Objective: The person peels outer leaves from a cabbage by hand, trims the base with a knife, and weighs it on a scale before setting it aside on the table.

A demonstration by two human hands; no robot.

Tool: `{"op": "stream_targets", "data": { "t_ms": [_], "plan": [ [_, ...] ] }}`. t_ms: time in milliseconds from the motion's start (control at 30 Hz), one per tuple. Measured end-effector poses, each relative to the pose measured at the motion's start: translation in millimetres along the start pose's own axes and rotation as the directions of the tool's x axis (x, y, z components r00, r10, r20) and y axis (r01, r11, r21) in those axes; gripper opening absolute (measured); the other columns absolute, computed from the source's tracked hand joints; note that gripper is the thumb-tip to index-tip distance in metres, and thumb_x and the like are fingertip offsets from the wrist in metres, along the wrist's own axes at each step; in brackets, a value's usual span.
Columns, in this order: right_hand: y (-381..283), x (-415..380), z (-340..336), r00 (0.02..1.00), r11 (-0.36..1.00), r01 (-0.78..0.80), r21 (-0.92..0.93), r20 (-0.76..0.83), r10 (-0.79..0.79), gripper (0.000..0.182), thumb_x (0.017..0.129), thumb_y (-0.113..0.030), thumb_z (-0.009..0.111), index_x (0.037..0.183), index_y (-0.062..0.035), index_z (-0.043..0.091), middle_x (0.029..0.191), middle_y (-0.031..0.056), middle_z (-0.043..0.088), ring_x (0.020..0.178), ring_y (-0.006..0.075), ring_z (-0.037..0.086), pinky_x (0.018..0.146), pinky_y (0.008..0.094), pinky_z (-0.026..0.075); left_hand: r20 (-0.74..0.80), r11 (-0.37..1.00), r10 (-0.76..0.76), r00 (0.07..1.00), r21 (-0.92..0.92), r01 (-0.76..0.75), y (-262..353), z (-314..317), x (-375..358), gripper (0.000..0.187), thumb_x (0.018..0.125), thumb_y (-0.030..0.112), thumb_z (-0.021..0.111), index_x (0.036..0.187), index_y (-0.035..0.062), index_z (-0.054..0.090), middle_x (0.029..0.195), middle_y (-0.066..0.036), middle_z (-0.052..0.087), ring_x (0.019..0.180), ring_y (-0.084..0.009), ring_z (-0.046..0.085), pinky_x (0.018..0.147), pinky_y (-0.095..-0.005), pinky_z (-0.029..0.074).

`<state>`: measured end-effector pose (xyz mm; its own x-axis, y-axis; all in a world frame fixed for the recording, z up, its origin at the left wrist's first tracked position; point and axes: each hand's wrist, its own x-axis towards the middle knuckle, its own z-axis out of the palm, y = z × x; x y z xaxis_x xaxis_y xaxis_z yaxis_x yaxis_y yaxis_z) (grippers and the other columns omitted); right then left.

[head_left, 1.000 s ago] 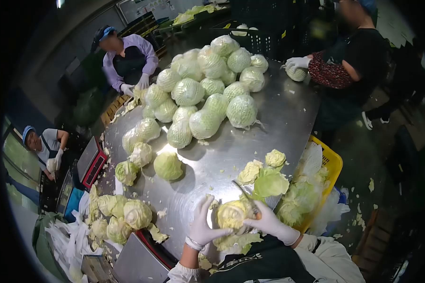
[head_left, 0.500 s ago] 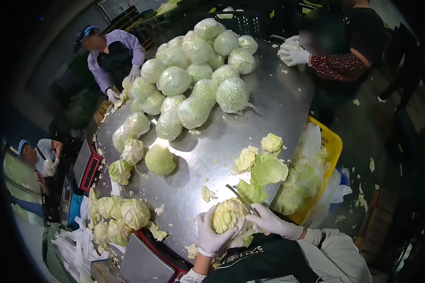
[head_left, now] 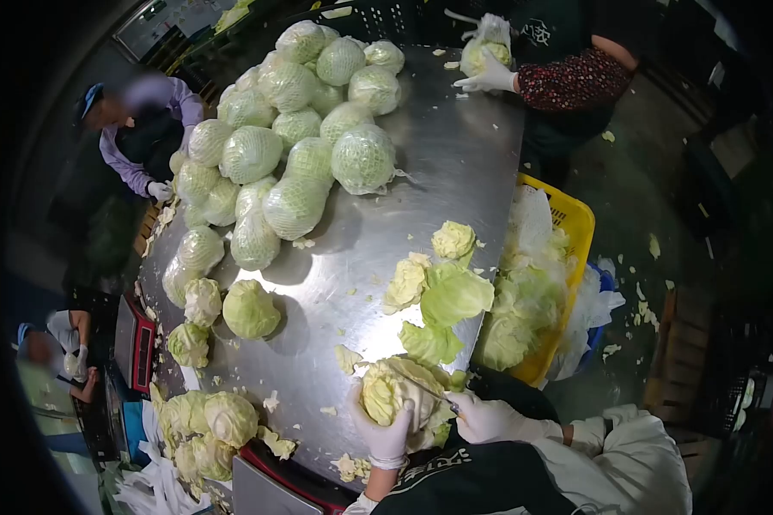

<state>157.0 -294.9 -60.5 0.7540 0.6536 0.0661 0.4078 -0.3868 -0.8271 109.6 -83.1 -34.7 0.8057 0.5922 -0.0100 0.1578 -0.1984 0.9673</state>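
Note:
A pale yellow-green cabbage (head_left: 395,390) rests in my gloved left hand (head_left: 383,433), whose fingers curve round its near side. My gloved right hand (head_left: 492,419) is closed on the handle of a knife (head_left: 428,389), and the blade lies across the cabbage's upper right side. Just beyond the cabbage are loose green outer leaves (head_left: 455,293) and a trimmed leaf clump (head_left: 453,239). Small leaf scraps (head_left: 349,469) lie near my left wrist.
Net-wrapped cabbages (head_left: 296,129) are heaped on the steel table (head_left: 352,249). A bare cabbage (head_left: 251,309) sits left of centre. A yellow crate (head_left: 582,225) of leaves stands at right, a scale (head_left: 266,487) at lower left. Co-workers stand around, one (head_left: 488,73) handling a cabbage in wrapping.
The view has shifted, so the table contents appear further left. My knife has moved from beyond the cabbage to lie against it. The right-hand co-worker now has a wrapped cabbage in view.

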Motion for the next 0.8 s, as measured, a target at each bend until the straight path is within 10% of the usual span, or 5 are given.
{"op": "stream_targets", "data": {
  "t_ms": [367, 467, 700, 767, 800],
  "plan": [
    [9.5, 44.9, -7.2, 0.911, 0.933, -0.313, -0.178, 0.22, 0.347, 0.027, 0.092, -0.017, 0.06, 0.107, 0.0031, 0.051, 0.09, 0.0245, 0.067, 0.078, 0.0406, 0.071, 0.069, 0.0484, 0.059, 0.1, 0.809, 0.372, 0.923, 0.454, -0.375, 5.2, 6.2, 0.7, 0.085, 0.071, 0.02, 0.086, 0.142, -0.0026, 0.046, 0.136, -0.021, 0.049, 0.13, -0.0355, 0.048, 0.114, -0.0485, 0.037],
    [18.3, 41.3, -5.5, 0.888, 0.916, -0.402, 0.009, 0.249, 0.388, 0.03, 0.094, -0.017, 0.058, 0.111, 0.006, 0.05, 0.09, 0.0255, 0.066, 0.079, 0.043, 0.07, 0.071, 0.0497, 0.056, -0.058, 0.993, -0.078, 0.995, -0.089, 0.072, -0.5, -6.4, -3.9, 0.085, 0.074, 0.018, 0.077, 0.148, -0.0025, 0.04, 0.143, -0.017, 0.048, 0.133, -0.0292, 0.048, 0.117, -0.043, 0.035],
    [-13.9, 70.1, -37.2, 0.934, 0.838, -0.347, 0.421, 0.232, 0.271, 0.054, 0.104, -0.034, 0.052, 0.137, 0.0091, 0.046, 0.113, 0.0337, 0.063, 0.106, 0.0434, 0.065, 0.091, 0.0455, 0.05, -0.121, 0.955, 0.026, 0.992, -0.29, -0.06, -39.8, -12.2, -12.8, 0.099, 0.077, 0.042, 0.079, 0.154, 0.0, 0.033, 0.148, -0.017, 0.044, 0.136, -0.0298, 0.046, 0.117, -0.044, 0.034],
    [-17.2, 79.6, -40.4, 0.913, 0.83, -0.348, 0.437, 0.358, 0.195, 0.062, 0.108, -0.032, 0.045, 0.158, -0.0001, 0.028, 0.081, 0.0102, 0.057, 0.058, 0.0132, 0.054, 0.056, 0.0312, 0.048, -0.1, 0.972, 0.071, 0.992, -0.217, -0.091, -28.6, -8.7, -7.8, 0.102, 0.077, 0.047, 0.08, 0.154, -0.0005, 0.032, 0.15, -0.017, 0.041, 0.139, -0.0306, 0.042, 0.119, -0.0447, 0.03],
    [-18.2, 83.3, -47.8, 0.934, 0.889, -0.259, 0.376, 0.332, 0.132, 0.063, 0.109, -0.033, 0.044, 0.158, 0.0024, 0.027, 0.094, 0.0179, 0.063, 0.064, 0.0232, 0.063, 0.062, 0.037, 0.052, 0.0, 0.989, 0.081, 0.997, -0.128, -0.081, -20.9, -13.3, -2.7, 0.104, 0.076, 0.049, 0.081, 0.153, -0.0006, 0.032, 0.15, -0.017, 0.04, 0.14, -0.0303, 0.04, 0.119, -0.0447, 0.03]
  ]
}}
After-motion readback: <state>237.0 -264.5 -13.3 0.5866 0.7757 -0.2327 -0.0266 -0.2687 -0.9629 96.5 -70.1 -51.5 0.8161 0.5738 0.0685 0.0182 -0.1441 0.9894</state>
